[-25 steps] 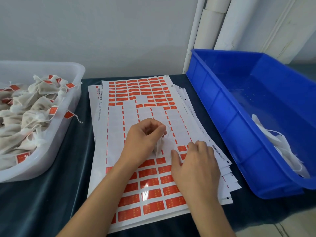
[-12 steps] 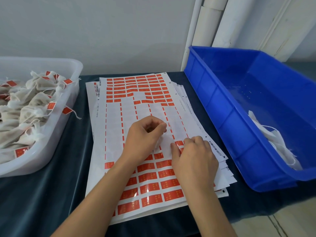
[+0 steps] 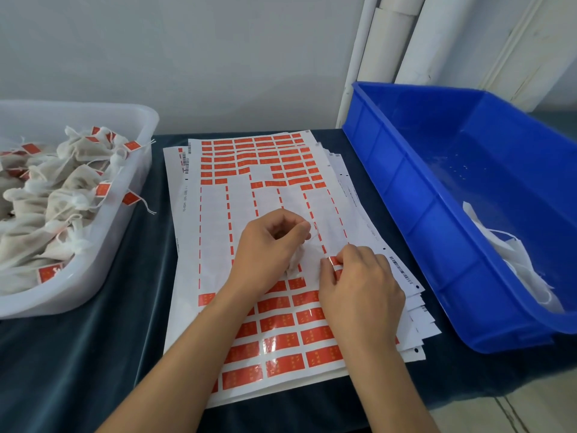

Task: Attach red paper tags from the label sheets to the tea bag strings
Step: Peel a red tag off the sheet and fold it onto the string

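Observation:
A stack of label sheets [image 3: 218, 220] lies in the middle of the dark table, with red tags along its top and bottom rows and bare backing between. My left hand [image 3: 268, 245] is curled round a small white tea bag [image 3: 295, 260] and pinches its string above the sheet. My right hand [image 3: 359, 282] rests on the sheet just to the right, its thumb and fingertips pinching a red tag [image 3: 333, 261] at the edge of the remaining rows. The two hands are a few centimetres apart.
A translucent white tub [image 3: 125, 245] at the left holds several tea bags with red tags on their strings. A blue bin [image 3: 406, 220] at the right holds untagged white tea bags [image 3: 515, 264]. White pipes stand behind the bin against the wall.
My right hand's fingers have drawn in on the red tag at the sheet's right side. My left hand has stayed in place with the tea bag.

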{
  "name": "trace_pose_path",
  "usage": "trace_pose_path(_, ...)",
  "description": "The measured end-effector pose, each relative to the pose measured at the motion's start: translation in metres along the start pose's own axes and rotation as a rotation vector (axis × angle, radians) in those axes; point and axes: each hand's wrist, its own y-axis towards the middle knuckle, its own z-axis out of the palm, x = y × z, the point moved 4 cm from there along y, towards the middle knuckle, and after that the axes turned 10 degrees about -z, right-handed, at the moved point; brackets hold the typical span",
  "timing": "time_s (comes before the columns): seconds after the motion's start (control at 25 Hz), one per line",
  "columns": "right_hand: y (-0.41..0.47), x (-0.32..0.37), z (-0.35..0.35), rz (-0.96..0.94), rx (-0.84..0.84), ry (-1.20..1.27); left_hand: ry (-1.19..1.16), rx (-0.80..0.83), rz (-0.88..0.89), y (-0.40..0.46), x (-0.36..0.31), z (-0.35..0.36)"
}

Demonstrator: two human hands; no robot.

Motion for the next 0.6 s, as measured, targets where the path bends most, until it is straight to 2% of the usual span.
trace_pose_path(0.6,-0.0006,0.0008,-0.0012,-0.013,-0.058,-0.013,-0.011,0.003,0.008,-0.0019,-0.0001,0.0028)
